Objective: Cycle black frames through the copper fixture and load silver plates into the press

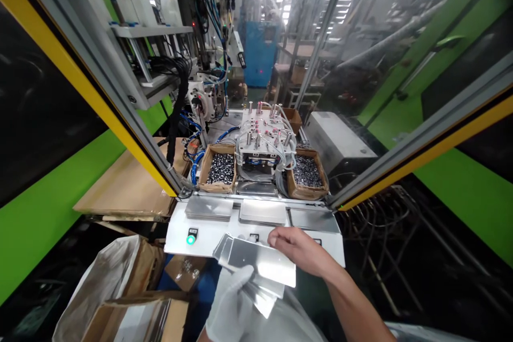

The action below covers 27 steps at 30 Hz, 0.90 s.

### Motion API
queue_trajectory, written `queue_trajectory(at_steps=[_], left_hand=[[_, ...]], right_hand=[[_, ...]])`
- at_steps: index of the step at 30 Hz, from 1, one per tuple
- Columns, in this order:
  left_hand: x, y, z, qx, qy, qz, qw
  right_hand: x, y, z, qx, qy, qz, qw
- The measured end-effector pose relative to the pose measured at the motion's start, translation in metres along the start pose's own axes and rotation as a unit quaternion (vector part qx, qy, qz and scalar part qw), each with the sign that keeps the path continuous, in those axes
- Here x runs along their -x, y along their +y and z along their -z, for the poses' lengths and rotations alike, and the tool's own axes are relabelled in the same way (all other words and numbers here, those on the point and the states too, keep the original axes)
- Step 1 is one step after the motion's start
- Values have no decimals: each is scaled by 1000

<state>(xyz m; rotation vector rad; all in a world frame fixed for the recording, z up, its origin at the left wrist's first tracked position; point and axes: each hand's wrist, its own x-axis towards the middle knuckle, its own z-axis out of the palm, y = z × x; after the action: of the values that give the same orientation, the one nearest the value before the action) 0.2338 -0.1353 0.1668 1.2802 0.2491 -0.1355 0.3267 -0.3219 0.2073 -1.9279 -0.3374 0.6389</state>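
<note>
My left hand (229,305), in a white glove, grips the lower edge of a fanned stack of shiny rectangular metal sheets (256,261). My bare right hand (294,244) reaches in from the lower right and closes on the sheets' upper right edge. The stack hangs just in front of a white control panel (256,240) and overlaps its near edge. Part of the panel lies hidden behind the sheets and my right hand.
Flat metal sheet piles (262,211) lie along the panel's far side, beyond a green-lit button (191,239). Farther back, cardboard trays of small dark rings (218,172) flank a pinned fixture (264,139) with tubing. A white-lined cardboard box (136,320) sits lower left, inside a yellow-edged machine frame (90,101).
</note>
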Motion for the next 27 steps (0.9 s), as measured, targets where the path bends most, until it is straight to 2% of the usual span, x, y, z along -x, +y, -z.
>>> queue_trajectory(at_steps=[4, 6, 8, 10, 12, 14, 16, 17, 21, 24, 27], left_hand=[[0, 4, -1, 84, -16, 46, 995], [0, 5, 1, 115, -7, 57, 992], [1, 4, 6, 73, 17, 38, 997], [4, -2, 15, -18, 38, -2, 999], [8, -12, 26, -97, 54, -67, 992], [11, -27, 38, -182, 65, -184, 964], [11, -42, 49, -246, 62, -257, 932], [11, -49, 54, -265, 59, -259, 927], [7, -67, 68, -289, 55, -186, 938], [5, -73, 68, -291, 50, -178, 939], [6, -73, 62, -306, 52, -186, 932]], right_hand=[[3, -3, 0, 5, 76, -31, 997], [3, -3, -3, 23, 56, -23, 998], [1, 0, -4, 22, 13, 0, 1000], [-1, 6, -2, -8, 10, 8, 1000], [-2, 12, 5, -52, 67, 1, 996], [0, 17, 13, -84, 107, -2, 991], [6, 18, 18, -83, 83, 2, 993], [9, 18, 18, -77, 59, 2, 995], [18, 13, 9, -62, 6, -6, 998], [17, 14, 6, -92, 18, -21, 995], [13, 20, 9, -125, 80, -35, 988]])
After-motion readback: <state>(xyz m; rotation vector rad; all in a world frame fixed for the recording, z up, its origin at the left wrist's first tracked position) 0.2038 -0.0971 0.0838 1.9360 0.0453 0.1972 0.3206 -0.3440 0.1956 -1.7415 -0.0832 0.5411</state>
